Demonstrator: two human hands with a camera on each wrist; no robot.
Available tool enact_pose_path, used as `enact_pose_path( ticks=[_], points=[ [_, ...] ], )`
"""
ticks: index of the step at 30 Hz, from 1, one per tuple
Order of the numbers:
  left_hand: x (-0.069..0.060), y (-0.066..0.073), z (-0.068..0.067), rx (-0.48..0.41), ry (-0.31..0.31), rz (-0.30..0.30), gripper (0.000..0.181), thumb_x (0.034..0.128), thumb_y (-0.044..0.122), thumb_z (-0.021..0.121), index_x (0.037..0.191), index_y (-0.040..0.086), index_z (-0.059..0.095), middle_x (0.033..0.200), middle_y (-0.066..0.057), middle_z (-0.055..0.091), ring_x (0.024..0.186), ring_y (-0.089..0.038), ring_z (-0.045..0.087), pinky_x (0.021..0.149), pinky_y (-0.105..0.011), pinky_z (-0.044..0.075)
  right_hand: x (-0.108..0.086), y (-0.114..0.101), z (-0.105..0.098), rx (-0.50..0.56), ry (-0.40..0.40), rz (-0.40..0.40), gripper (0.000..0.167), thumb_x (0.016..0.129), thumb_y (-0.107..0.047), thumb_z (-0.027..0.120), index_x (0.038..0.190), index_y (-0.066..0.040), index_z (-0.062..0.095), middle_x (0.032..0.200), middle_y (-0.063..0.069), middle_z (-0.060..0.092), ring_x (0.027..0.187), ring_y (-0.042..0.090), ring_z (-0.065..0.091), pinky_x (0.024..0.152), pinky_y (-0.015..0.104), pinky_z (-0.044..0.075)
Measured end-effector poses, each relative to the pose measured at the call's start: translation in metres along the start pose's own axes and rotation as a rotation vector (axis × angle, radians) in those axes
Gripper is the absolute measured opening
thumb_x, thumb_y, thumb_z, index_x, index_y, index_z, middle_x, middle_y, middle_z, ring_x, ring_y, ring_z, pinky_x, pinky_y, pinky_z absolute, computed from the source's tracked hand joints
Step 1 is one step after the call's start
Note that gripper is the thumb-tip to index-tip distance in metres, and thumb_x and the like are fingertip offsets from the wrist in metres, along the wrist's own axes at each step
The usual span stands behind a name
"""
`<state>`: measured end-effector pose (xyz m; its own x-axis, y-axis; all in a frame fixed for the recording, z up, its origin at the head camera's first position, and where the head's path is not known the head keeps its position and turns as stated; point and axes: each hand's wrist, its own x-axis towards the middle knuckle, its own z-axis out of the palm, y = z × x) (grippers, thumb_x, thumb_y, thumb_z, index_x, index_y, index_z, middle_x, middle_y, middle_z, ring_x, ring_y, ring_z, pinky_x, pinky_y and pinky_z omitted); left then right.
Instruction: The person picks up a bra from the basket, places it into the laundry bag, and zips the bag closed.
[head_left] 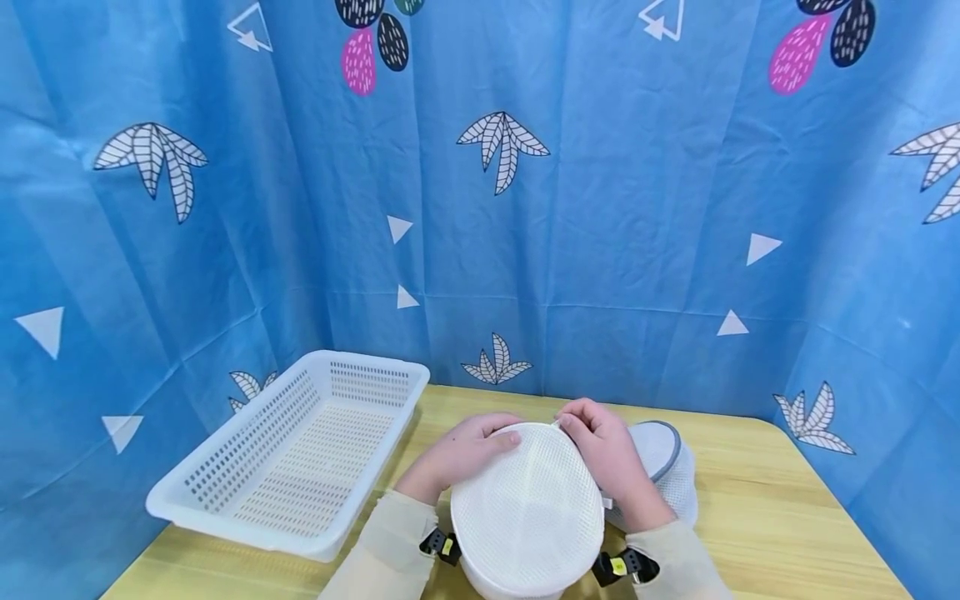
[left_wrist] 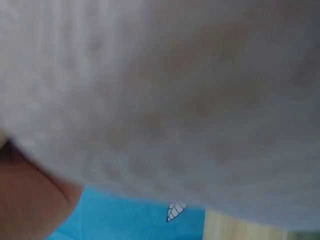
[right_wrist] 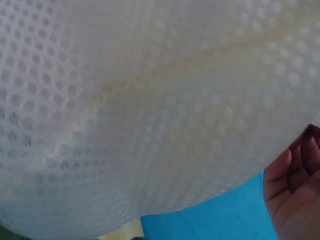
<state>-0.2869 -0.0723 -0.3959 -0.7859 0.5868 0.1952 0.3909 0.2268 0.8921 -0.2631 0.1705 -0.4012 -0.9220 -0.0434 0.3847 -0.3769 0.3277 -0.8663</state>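
Note:
A white mesh laundry bag (head_left: 528,508) with a round end is held up between both hands above the table. My left hand (head_left: 472,450) grips its upper left edge, thumb over the front and fingers behind. At the top right edge my right hand (head_left: 600,437) pinches the rim by a small white tab, maybe a zipper pull. White mesh (left_wrist: 165,100) fills most of the left wrist view, blurred, with part of the left hand (left_wrist: 32,200) at lower left. In the right wrist view the holed mesh (right_wrist: 165,130) shows a seam, and curled fingers of the right hand (right_wrist: 297,187) touch its edge.
A white plastic basket (head_left: 337,533) with slotted walls stands on the left of the wooden table (head_left: 780,508). Behind my right wrist lies another mesh bag (head_left: 678,483) with grey trim. A blue patterned curtain (head_left: 637,233) surrounds the table's back and sides.

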Motion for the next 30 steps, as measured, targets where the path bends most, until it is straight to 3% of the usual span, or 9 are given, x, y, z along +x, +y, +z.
enact_pose_path(
  ticks=[5,7,13,17,22,26,30],
  points=[
    [-0.002,0.001,0.007,0.023,-0.022,0.015,0.028,0.1050,0.035,0.055,0.122,0.022,0.072,0.114,0.005,0.069,0.089,-0.015,0.068,0.080,-0.031,0.054,-0.004,-0.002,0.006,0.001,-0.031,-0.041,0.014,0.102,-0.023,0.063,0.099,-0.012,0.070,0.083,0.004,0.065,0.074,0.019,0.060,0.066,0.030,0.050],
    [-0.001,0.003,0.008,0.027,-0.021,0.003,0.026,0.1049,0.036,0.055,0.116,0.021,0.073,0.105,0.003,0.070,0.081,-0.016,0.068,0.073,-0.033,0.055,-0.005,-0.003,0.007,-0.005,-0.031,-0.043,0.015,0.102,-0.023,0.063,0.099,-0.010,0.070,0.084,0.003,0.065,0.075,0.018,0.060,0.067,0.029,0.050],
    [-0.002,0.004,0.011,0.071,0.002,-0.034,0.021,0.1041,0.035,0.057,0.101,0.021,0.072,0.089,0.001,0.068,0.072,-0.016,0.065,0.067,-0.033,0.053,-0.007,-0.005,0.010,0.003,-0.058,0.003,0.015,0.103,-0.023,0.062,0.101,-0.009,0.069,0.087,0.004,0.065,0.077,0.020,0.060,0.068,0.030,0.051],
    [-0.002,0.004,0.010,0.071,0.028,-0.032,0.021,0.1035,0.035,0.058,0.097,0.019,0.071,0.085,0.000,0.066,0.069,-0.016,0.064,0.064,-0.033,0.053,-0.007,-0.007,0.008,0.023,-0.123,0.015,0.015,0.104,-0.023,0.059,0.101,-0.011,0.066,0.090,0.006,0.063,0.076,0.021,0.061,0.066,0.031,0.053],
    [-0.001,0.001,0.009,0.084,0.047,-0.016,0.022,0.1032,0.035,0.058,0.094,0.019,0.071,0.084,0.000,0.066,0.070,-0.017,0.064,0.066,-0.033,0.052,-0.008,-0.008,0.005,0.019,-0.212,-0.034,0.017,0.106,-0.024,0.055,0.102,-0.010,0.063,0.093,0.007,0.061,0.074,0.021,0.061,0.064,0.032,0.053],
    [0.000,-0.004,0.007,0.099,0.067,-0.008,0.023,0.1032,0.037,0.058,0.093,0.021,0.071,0.085,0.001,0.066,0.075,-0.016,0.063,0.069,-0.033,0.052,-0.007,-0.006,0.003,-0.037,-0.208,-0.070,0.017,0.106,-0.026,0.055,0.100,-0.013,0.064,0.093,0.005,0.062,0.078,0.020,0.060,0.068,0.032,0.053],
    [0.001,-0.007,0.003,0.070,0.122,-0.036,0.027,0.1032,0.041,0.057,0.094,0.020,0.071,0.083,-0.001,0.066,0.072,-0.017,0.063,0.066,-0.034,0.053,-0.006,-0.006,-0.001,-0.085,-0.152,-0.091,0.017,0.106,-0.029,0.054,0.098,-0.017,0.064,0.090,0.002,0.062,0.078,0.019,0.060,0.070,0.032,0.051]
  ],
)
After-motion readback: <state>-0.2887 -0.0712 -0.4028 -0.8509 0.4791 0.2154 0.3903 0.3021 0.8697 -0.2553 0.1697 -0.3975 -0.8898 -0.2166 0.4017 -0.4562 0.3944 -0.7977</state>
